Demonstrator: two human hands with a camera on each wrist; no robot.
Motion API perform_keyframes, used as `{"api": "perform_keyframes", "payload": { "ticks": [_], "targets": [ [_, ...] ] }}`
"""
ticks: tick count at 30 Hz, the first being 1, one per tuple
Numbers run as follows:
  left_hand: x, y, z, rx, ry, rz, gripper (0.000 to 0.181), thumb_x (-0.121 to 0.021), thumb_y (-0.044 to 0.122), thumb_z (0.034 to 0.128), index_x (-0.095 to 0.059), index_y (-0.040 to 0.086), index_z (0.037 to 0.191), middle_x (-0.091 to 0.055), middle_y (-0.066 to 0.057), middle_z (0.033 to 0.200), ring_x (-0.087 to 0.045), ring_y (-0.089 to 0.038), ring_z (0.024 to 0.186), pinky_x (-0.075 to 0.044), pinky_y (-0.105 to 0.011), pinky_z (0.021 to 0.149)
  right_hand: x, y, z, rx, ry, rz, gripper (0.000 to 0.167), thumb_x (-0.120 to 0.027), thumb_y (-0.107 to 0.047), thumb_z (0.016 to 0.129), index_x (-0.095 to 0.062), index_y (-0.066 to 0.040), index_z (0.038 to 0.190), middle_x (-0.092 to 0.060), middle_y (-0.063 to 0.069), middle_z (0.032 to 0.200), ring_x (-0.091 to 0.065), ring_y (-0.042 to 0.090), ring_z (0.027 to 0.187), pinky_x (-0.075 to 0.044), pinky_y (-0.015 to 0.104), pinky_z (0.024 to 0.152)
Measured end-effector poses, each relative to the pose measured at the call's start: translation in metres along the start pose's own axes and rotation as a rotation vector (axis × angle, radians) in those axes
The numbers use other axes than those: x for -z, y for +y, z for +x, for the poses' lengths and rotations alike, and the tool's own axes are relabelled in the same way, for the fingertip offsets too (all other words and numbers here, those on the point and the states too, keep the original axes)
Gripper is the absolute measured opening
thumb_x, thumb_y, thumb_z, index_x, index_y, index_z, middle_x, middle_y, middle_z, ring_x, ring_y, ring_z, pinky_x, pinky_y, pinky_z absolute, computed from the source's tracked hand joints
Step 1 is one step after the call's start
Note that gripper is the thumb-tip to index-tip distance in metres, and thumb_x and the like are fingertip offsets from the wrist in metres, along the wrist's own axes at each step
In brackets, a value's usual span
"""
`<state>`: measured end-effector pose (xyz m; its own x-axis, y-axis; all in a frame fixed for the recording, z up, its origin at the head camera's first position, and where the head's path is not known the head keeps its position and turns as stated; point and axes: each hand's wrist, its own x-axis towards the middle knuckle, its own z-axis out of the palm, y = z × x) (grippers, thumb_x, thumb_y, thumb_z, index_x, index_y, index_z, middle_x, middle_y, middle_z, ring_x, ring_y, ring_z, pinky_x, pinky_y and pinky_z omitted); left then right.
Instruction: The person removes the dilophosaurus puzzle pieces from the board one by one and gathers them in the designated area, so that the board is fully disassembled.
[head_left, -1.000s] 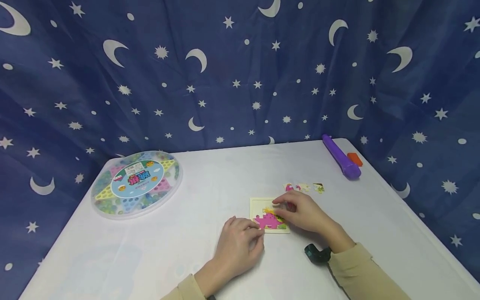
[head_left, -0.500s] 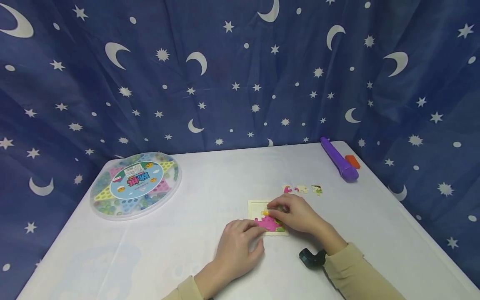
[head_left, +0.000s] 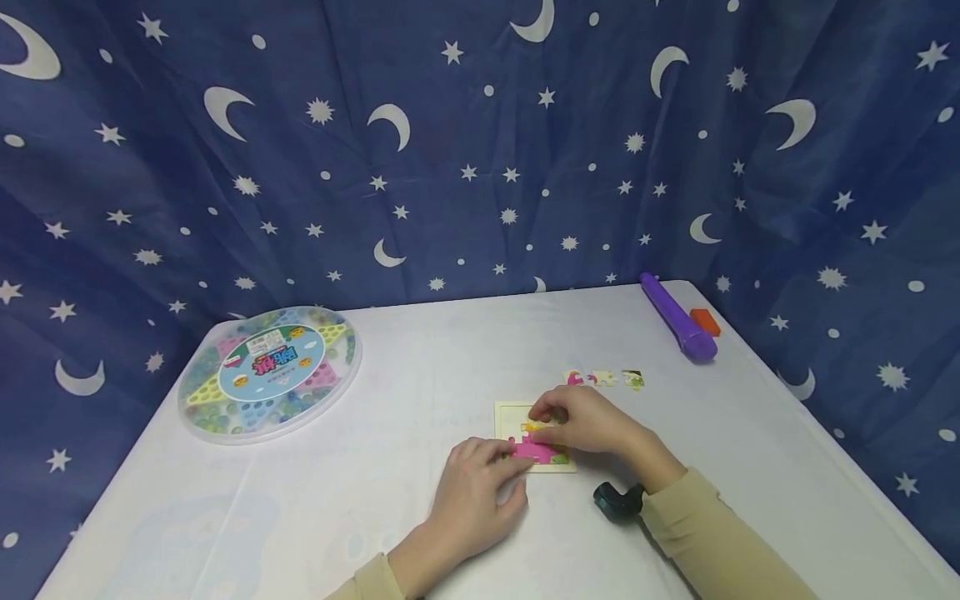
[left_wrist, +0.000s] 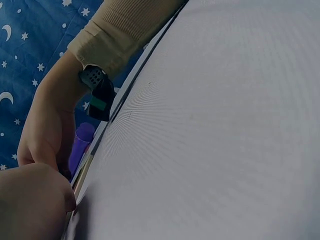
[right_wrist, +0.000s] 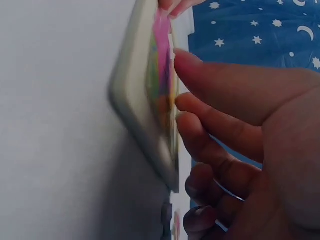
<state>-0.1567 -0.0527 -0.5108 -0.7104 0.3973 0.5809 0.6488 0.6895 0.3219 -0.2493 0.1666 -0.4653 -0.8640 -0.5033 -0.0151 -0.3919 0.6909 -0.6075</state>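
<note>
A small square jigsaw puzzle in a cream frame (head_left: 504, 410) lies on the white table, partly filled with pink, yellow and green pieces. My left hand (head_left: 474, 492) rests its fingertips on the puzzle's lower left side, over the pink part (head_left: 534, 452). My right hand (head_left: 588, 421) has its curled fingers and thumb about a yellow puzzle piece (head_left: 534, 427) inside the frame. In the right wrist view the thumb and fingertips (right_wrist: 187, 102) meet the puzzle surface, a gap between them. The right hand hides the frame's right side.
Several loose puzzle pieces (head_left: 602, 378) lie in a row behind the frame. A round clear-lidded game box (head_left: 270, 375) sits at the left. A purple microphone-shaped stick (head_left: 678, 319) and an orange block (head_left: 705, 322) lie at the back right. A dark wrist camera (head_left: 618, 502) hangs at my right cuff.
My right hand has moved left across the puzzle, from its right side to around the yellow piece. The left hand's fingertips have slid slightly further over the pink part.
</note>
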Motion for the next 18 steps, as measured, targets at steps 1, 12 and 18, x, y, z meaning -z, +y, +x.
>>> {"api": "perform_keyframes", "payload": {
  "ticks": [1, 12, 18],
  "targets": [
    [0.0007, -0.0003, -0.0002, -0.001, 0.002, -0.003, 0.025, -0.077, 0.021, 0.0834, -0.081, 0.023, 0.107, -0.070, 0.000, 0.113, -0.061, -0.018, 0.105, -0.047, -0.045, 0.095, 0.0000, -0.0009, 0.0012, 0.000, -0.009, 0.005, 0.026, -0.087, -0.030, 0.083, -0.076, -0.018, 0.103, -0.066, -0.009, 0.092, -0.057, 0.015, 0.086, -0.050, 0.033, 0.078],
    [0.0026, -0.0007, 0.0011, -0.010, -0.027, -0.005, 0.025, -0.076, 0.021, 0.0858, -0.081, 0.023, 0.110, -0.070, -0.001, 0.115, -0.060, -0.018, 0.105, -0.048, -0.045, 0.095, -0.0010, 0.0044, 0.0035, 0.021, 0.001, 0.029, 0.025, -0.088, -0.026, 0.083, -0.073, -0.020, 0.102, -0.065, -0.010, 0.091, -0.056, 0.014, 0.084, -0.050, 0.033, 0.077],
    [0.0027, -0.0001, 0.0009, -0.001, -0.030, 0.001, 0.024, -0.077, 0.022, 0.0856, -0.081, 0.023, 0.109, -0.070, 0.000, 0.114, -0.061, -0.018, 0.104, -0.048, -0.045, 0.095, 0.0004, 0.0019, 0.0015, 0.011, -0.006, 0.051, 0.027, -0.087, -0.017, 0.084, -0.069, -0.021, 0.103, -0.067, -0.010, 0.094, -0.056, 0.015, 0.081, -0.051, 0.032, 0.074]
  ]
}}
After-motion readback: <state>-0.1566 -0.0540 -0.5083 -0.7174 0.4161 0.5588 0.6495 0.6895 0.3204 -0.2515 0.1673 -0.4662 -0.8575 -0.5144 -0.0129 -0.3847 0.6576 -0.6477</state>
